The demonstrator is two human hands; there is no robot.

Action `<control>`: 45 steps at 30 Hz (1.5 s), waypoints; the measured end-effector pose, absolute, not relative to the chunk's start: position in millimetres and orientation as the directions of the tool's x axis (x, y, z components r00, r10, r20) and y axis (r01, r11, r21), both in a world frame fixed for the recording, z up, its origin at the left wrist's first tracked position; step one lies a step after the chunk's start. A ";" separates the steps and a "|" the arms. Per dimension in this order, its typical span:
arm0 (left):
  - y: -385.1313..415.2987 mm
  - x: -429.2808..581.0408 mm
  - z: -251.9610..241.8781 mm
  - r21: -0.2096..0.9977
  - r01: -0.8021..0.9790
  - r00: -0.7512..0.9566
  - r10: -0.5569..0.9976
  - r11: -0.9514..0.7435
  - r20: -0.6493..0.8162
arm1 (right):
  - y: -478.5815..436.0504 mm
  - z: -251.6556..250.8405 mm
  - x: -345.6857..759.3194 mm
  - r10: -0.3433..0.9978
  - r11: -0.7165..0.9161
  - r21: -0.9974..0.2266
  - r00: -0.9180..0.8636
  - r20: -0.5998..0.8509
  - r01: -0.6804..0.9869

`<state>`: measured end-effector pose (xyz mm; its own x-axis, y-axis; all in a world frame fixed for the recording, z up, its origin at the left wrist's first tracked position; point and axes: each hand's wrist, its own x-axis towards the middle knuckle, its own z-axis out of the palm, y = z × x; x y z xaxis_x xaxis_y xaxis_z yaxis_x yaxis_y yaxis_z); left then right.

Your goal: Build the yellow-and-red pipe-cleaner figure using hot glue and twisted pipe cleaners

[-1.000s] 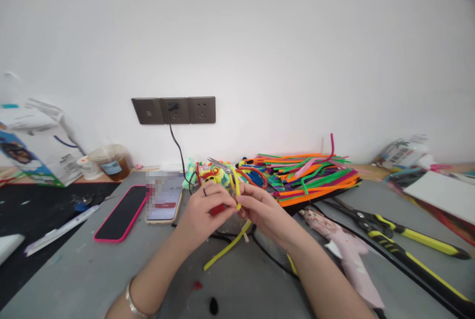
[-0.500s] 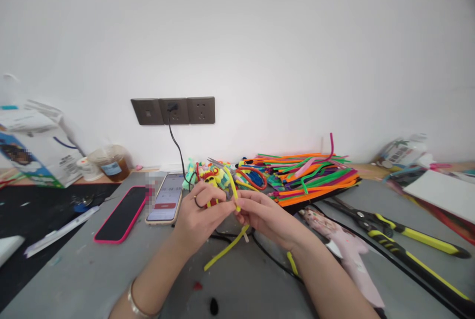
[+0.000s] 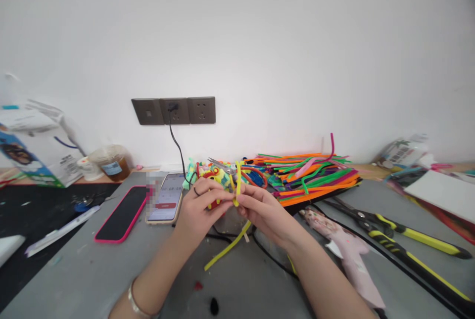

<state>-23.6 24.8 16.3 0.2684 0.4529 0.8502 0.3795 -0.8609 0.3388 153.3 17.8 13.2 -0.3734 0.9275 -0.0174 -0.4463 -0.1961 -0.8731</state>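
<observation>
My left hand (image 3: 200, 207) and my right hand (image 3: 261, 210) meet over the middle of the grey table (image 3: 92, 274), fingertips pinched together on a yellow pipe cleaner (image 3: 236, 188). Its upper end stands up between the fingers. A yellow strip (image 3: 226, 247) trails down from the hands onto the table. A bit of red shows under my left fingers. A ring is on my left hand and a bracelet (image 3: 134, 304) on that wrist.
Behind the hands lies a pile of coloured pipe cleaners (image 3: 315, 175) and small craft figures (image 3: 215, 173). Two phones (image 3: 122, 212) (image 3: 166, 198) lie left. A pink glue gun (image 3: 345, 250) and yellow-handled pliers (image 3: 404, 245) lie right. A black cable (image 3: 177, 146) runs from the wall socket.
The upper end of the yellow pipe cleaner has swung from leaning left to standing nearly upright between my fingers. Both hands stay in about the same place.
</observation>
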 end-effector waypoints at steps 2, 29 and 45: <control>23.2 -22.4 15.9 0.450 0.355 0.245 0.546 -0.819 0.801 | 18.1 13.1 152.9 0.930 -0.200 -0.867 -0.367 -0.021 -0.457; 27.3 -18.6 12.0 0.959 0.062 0.261 0.932 -0.277 0.253 | 23.2 10.9 152.9 0.951 0.142 -0.951 -0.230 0.209 -0.276; 25.4 -21.6 18.8 0.996 -0.083 0.367 0.930 0.032 0.000 | 22.6 12.7 157.0 0.949 0.144 -0.961 -0.243 0.202 -0.236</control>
